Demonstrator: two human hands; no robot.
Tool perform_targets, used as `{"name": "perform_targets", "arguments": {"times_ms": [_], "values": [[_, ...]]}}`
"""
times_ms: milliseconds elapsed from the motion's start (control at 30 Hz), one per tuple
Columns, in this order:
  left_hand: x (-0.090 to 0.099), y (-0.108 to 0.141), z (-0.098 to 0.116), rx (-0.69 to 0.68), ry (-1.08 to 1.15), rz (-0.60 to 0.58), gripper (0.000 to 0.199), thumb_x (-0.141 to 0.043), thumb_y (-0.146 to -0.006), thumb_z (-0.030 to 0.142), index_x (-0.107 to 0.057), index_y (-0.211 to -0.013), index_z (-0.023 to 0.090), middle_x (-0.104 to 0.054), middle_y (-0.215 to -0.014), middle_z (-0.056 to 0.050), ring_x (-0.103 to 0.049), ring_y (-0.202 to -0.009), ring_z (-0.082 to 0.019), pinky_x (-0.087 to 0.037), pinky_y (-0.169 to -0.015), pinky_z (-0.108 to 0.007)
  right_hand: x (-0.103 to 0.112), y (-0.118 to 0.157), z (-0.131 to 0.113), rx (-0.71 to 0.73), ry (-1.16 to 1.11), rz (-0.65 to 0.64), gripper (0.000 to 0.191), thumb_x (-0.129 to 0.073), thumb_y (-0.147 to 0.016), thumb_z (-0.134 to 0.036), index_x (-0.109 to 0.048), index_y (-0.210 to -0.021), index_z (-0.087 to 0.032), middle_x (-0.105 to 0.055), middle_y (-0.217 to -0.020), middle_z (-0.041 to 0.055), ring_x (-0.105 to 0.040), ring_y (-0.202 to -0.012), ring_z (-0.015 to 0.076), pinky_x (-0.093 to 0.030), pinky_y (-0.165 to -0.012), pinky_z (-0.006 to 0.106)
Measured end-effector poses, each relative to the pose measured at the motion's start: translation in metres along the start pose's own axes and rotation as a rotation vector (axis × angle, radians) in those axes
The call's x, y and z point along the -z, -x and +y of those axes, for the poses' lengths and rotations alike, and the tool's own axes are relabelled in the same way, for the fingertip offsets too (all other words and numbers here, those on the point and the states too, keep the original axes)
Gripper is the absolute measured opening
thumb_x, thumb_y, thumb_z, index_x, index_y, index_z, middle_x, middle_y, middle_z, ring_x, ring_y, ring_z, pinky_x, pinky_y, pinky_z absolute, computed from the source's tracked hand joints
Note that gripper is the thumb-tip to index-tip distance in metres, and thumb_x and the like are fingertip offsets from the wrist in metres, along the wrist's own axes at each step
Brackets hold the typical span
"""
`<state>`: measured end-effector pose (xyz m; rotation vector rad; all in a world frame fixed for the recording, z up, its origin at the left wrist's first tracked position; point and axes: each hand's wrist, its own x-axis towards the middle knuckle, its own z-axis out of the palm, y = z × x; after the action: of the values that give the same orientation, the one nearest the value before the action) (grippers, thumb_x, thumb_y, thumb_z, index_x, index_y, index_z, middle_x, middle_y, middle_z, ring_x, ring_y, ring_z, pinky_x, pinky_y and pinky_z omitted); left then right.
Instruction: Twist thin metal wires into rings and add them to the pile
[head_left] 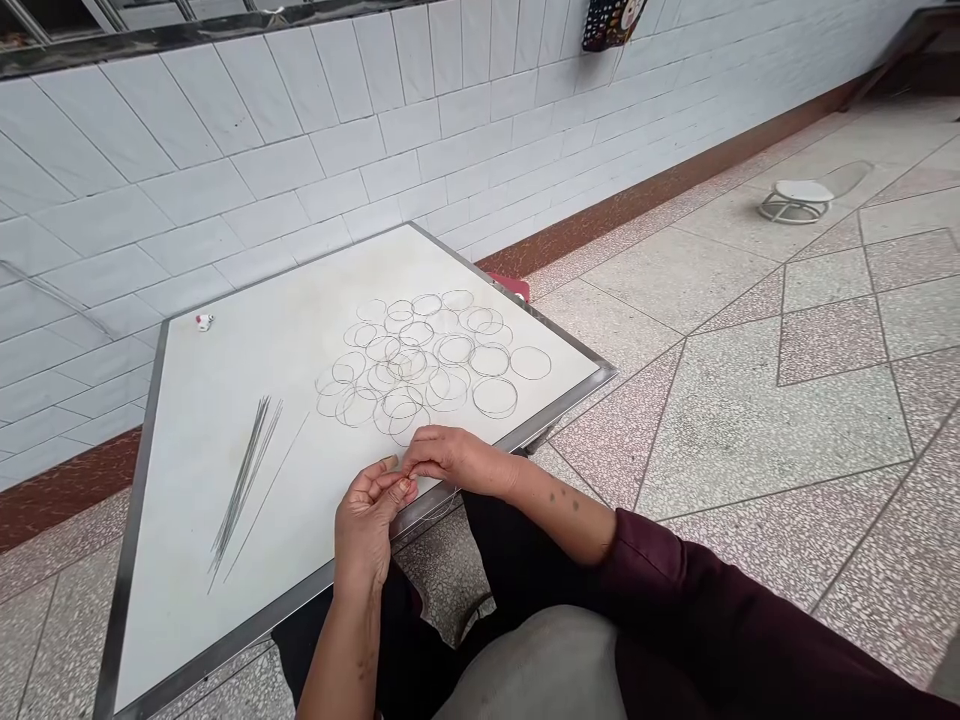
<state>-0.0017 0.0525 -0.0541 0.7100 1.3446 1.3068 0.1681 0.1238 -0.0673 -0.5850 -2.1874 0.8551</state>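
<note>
My left hand [367, 515] and my right hand [450, 458] meet over the near edge of the table, fingertips pinched together. Between them is a thin wire ring [441, 512]; part of its curve hangs below my right hand, and the spot where the fingers grip it is hidden. Just beyond my hands lies a loose spread of overlapping wire rings [409, 365]. To the left of my left hand rests a bundle of straight wires [244, 480], with one single wire [266, 500] lying apart beside it.
The white table [202, 640] has a metal rim and stands by a tiled wall [300, 160]. A small red-and-white object [204, 321] lies near its far left corner. Something red [511, 287] shows behind the table. A low round stool [801, 197] stands on the floor at right.
</note>
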Motion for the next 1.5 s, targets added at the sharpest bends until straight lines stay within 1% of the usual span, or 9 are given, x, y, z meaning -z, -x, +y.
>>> {"name": "perform_targets", "arguments": {"times_ms": [100,267,467,600,767,1000,1133,1267,1500], "values": [[0.000,0.001,0.001,0.013,-0.021,-0.021,0.049,-0.090,-0.057,0.027,-0.071,-0.100,0.013,-0.076,-0.084,-0.007,-0.072,-0.080,-0.021,-0.059,-0.086,-0.042,0.000,0.000,0.001,-0.008,0.002,-0.028,0.012,-0.060,-0.096,-0.022,-0.067,-0.105,-0.020,-0.063,-0.096,0.0036,-0.060,-0.091,0.0154,-0.048,-0.083,0.024],[0.000,0.002,-0.001,0.036,-0.059,-0.043,0.050,-0.090,-0.057,0.032,-0.071,-0.100,0.015,-0.075,-0.084,-0.005,-0.072,-0.077,-0.019,-0.059,-0.084,-0.039,0.005,0.001,0.001,0.025,0.002,-0.104,0.013,-0.057,-0.098,-0.024,-0.069,-0.097,-0.019,-0.059,-0.091,0.0026,-0.059,-0.084,0.0140,-0.048,-0.079,0.023],[0.002,0.008,0.005,0.103,-0.162,-0.125,0.040,-0.080,-0.070,0.050,-0.072,-0.087,0.015,-0.073,-0.076,-0.006,-0.070,-0.073,-0.020,-0.059,-0.072,-0.035,0.013,-0.001,-0.003,0.047,0.060,-0.091,0.012,-0.058,-0.098,-0.022,-0.069,-0.096,-0.017,-0.060,-0.091,0.0032,-0.056,-0.088,0.0148,-0.046,-0.079,0.024],[0.004,0.013,0.009,0.126,-0.233,-0.200,0.039,-0.080,-0.070,0.053,-0.074,-0.081,0.015,-0.072,-0.075,-0.007,-0.068,-0.072,-0.019,-0.057,-0.069,-0.032,0.013,-0.003,-0.003,0.110,0.104,-0.094,0.011,-0.062,-0.095,-0.022,-0.069,-0.091,-0.016,-0.059,-0.088,0.0033,-0.054,-0.085,0.0145,-0.045,-0.077,0.023],[0.003,0.016,0.010,0.135,-0.290,-0.275,0.039,-0.080,-0.068,0.052,-0.075,-0.079,0.016,-0.072,-0.074,-0.007,-0.067,-0.071,-0.020,-0.055,-0.067,-0.032,0.014,-0.004,-0.005,0.122,0.093,-0.133,0.009,-0.064,-0.094,-0.020,-0.070,-0.090,-0.016,-0.060,-0.087,0.0032,-0.056,-0.086,0.0140,-0.044,-0.075,0.022],[0.002,0.018,0.003,0.118,-0.255,-0.248,0.034,-0.078,-0.071,0.050,-0.074,-0.073,0.016,-0.069,-0.071,-0.006,-0.064,-0.067,-0.017,-0.052,-0.061,-0.027,0.021,-0.003,-0.011,0.055,-0.021,-0.208,0.008,-0.063,-0.094,-0.016,-0.071,-0.093,-0.017,-0.059,-0.089,0.0019,-0.057,-0.085,0.0120,-0.045,-0.075,0.020],[0.003,0.021,0.000,0.133,-0.215,-0.231,0.034,-0.079,-0.070,0.050,-0.074,-0.073,0.016,-0.069,-0.070,-0.005,-0.063,-0.066,-0.016,-0.052,-0.059,-0.026,0.019,-0.003,-0.009,0.021,-0.043,-0.195,0.007,-0.065,-0.092,-0.015,-0.072,-0.092,-0.017,-0.059,-0.088,0.0018,-0.057,-0.083,0.0123,-0.044,-0.076,0.021],[0.002,0.025,0.001,0.165,-0.187,-0.221,0.038,-0.081,-0.067,0.051,-0.076,-0.077,0.015,-0.069,-0.069,-0.006,-0.062,-0.065,-0.017,-0.053,-0.055,-0.027,0.017,-0.002,-0.006,0.050,-0.055,-0.171,0.006,-0.065,-0.092,-0.014,-0.071,-0.090,-0.016,-0.061,-0.084,0.0016,-0.057,-0.083,0.0132,-0.044,-0.077,0.022],[-0.003,0.028,0.001,0.207,-0.147,-0.196,0.040,-0.087,-0.060,0.049,-0.077,-0.075,0.013,-0.070,-0.068,-0.006,-0.063,-0.063,-0.016,-0.055,-0.061,-0.028,0.021,-0.003,-0.008,0.077,-0.066,-0.232,0.009,-0.063,-0.093,-0.014,-0.070,-0.089,-0.017,-0.066,-0.084,0.0029,-0.057,-0.087,0.0145,-0.045,-0.079,0.023]]}}
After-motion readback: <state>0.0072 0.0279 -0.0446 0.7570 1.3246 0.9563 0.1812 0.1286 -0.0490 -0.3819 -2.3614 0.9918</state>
